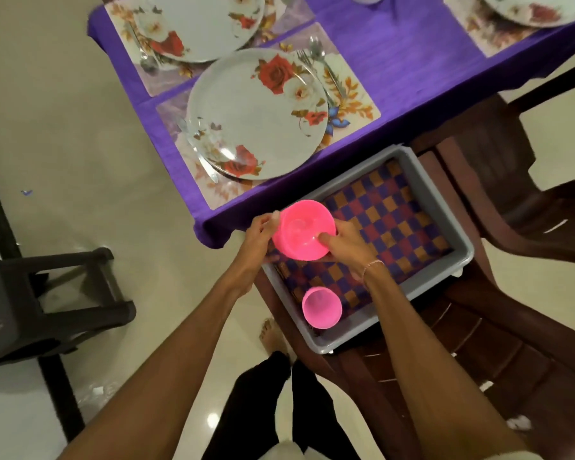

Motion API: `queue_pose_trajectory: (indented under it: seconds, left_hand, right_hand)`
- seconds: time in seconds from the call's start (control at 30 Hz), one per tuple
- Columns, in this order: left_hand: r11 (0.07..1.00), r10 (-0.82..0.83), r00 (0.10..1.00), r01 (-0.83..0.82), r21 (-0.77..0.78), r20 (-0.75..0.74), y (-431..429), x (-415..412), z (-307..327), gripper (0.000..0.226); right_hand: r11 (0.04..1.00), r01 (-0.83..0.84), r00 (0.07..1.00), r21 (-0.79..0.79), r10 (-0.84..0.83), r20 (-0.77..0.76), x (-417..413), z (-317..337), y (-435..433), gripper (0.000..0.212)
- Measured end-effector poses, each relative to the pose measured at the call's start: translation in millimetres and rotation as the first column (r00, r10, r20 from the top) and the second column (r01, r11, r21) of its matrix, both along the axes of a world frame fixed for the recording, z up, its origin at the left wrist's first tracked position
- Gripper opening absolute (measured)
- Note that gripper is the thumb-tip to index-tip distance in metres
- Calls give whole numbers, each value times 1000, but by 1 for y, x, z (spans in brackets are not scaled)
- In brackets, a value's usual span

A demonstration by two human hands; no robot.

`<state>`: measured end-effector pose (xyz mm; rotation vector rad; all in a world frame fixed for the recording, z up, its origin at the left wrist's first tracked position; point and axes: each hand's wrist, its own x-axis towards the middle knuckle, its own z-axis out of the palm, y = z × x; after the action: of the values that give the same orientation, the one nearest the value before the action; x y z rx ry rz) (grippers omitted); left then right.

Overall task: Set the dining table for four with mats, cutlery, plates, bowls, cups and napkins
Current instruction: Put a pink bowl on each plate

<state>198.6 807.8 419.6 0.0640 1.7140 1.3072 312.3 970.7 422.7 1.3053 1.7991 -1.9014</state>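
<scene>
- Left hand (261,234): fingers curled round the left wall of the pink bowl (302,234), with the thumb up at the rim.
- Right hand (346,247): thumb tip inside the bowl against its right wall and fingers outside, so the wall is pinched between them. A thin bracelet sits on this wrist.
- Pink bowl: held in both hands, mouth tilted toward the camera, over the near-left corner of the grey tray (462,247) and just off the near edge of the table. Whether it touches the tray cannot be told.
- Second pink bowl (322,307): smaller in view, upright in the near corner of the tray, apart from the held one.
- Tray floor is covered by a checked cloth (389,220) in purple, red and gold.
- The tray rests on the seat of a brown chair (478,343), right beside the table.
- The table carries a purple tablecloth (395,54).
- Near plate (256,114): white with red roses, on a floral mat (356,104).
- Fork and spoon (319,61) lie on the mat just right of that plate.
- More cutlery (206,164) lies at the plate's left edge; the type is unclear.
- Far-left plate (200,24) and far-right plate (538,8) each sit on their own mat.
- A dark stool (47,300) stands on the floor at left, well apart from the table.
</scene>
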Motion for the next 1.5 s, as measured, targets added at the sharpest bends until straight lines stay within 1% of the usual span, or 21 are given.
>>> queue_pose_trajectory:
  seconds: [0.07, 0.1, 0.17, 0.23, 0.3, 0.33, 0.37, 0.43, 0.47, 0.53, 0.6, 0.67, 0.77, 0.87, 1.03, 1.1, 1.23, 1.3, 1.37, 1.43, 1.5]
  left_hand:
    - [983, 141, 974, -159, 93, 179, -12, 4, 34, 68]
    - [966, 174, 956, -211, 146, 235, -20, 5, 48, 71]
    - [939, 172, 940, -247, 240, 296, -34, 4, 76, 73]
    - [928, 159, 934, -252, 273, 321, -54, 1, 103, 65]
    - [921, 163, 925, -267, 284, 343, -79, -6, 114, 75]
    - [916, 173, 919, -283, 285, 355, -88, -11, 118, 85]
    - [908, 193, 911, -307, 286, 365, -96, -20, 122, 91]
    - [894, 222, 890, -348, 281, 397, -109, -39, 128, 99]
    - [880, 233, 873, -377, 289, 429, -113, -49, 131, 103]
    - [835, 268, 817, -462, 300, 511, -122, -70, 131, 106]
    - [822, 266, 789, -485, 297, 554, -135, -95, 128, 109]
    - [824, 253, 781, -483, 295, 571, -145, -118, 127, 111]
    - [830, 193, 772, -457, 318, 605, -159, -150, 128, 112]
    - [835, 156, 773, -436, 336, 614, -167, -177, 132, 108]
    - [829, 117, 765, -426, 362, 633, -162, -215, 132, 87]
    - [844, 119, 768, -412, 343, 629, -156, -231, 126, 89]
    - [880, 118, 787, -365, 303, 605, -134, -266, 121, 107]
    - [894, 96, 801, -330, 303, 591, -117, -290, 121, 109]
    - [911, 82, 820, -292, 290, 567, -97, -315, 121, 110]
    - [928, 80, 825, -267, 261, 559, -75, -338, 119, 109]
    - [941, 30, 822, -215, 261, 569, -55, -356, 118, 106]
  right_hand:
    - [997, -46, 997, -60, 43, -56, -2, 40, -7, 32]
    - [993, -85, 994, -77, 78, -79, -4, 61, -13, 30]
    - [984, -162, 981, -78, 153, -118, -11, 93, -23, 27]
    - [968, -240, 965, -69, 230, -129, -20, 125, -38, 28]
    - [943, -331, 938, -47, 323, -129, -35, 143, -53, 33]
    - [928, -372, 921, -21, 366, -134, -43, 148, -60, 35]
    - [914, -401, 905, 51, 405, -130, -55, 152, -67, 40]
    - [871, -375, 898, 319, 426, -110, -80, 159, -84, 49]
    - [837, -308, 910, 452, 398, -116, -92, 161, -93, 48]
    - [802, -151, 935, 578, 306, -180, -113, 164, -112, 43]
    - [796, -24, 952, 605, 203, -229, -132, 163, -133, 34]
    - [761, 91, 953, 642, 121, -278, -151, 160, -151, 21]
    - [725, 222, 941, 652, 15, -338, -178, 161, -174, 21]
    - [695, 282, 933, 661, -39, -357, -198, 162, -183, 20]
    - [725, 375, 911, 578, -170, -376, -227, 176, -171, 17]
    - [734, 456, 878, 504, -276, -391, -235, 176, -156, 16]
    - [661, 642, 765, 389, -517, -385, -250, 164, -110, 24]
    - [629, 712, 701, 312, -615, -361, -259, 151, -86, 29]
    - [598, 749, 662, 285, -681, -312, -269, 135, -63, 35]
    - [568, 791, 611, 227, -752, -246, -282, 115, -39, 40]
    - [527, 824, 561, 207, -808, -180, -295, 96, -21, 43]
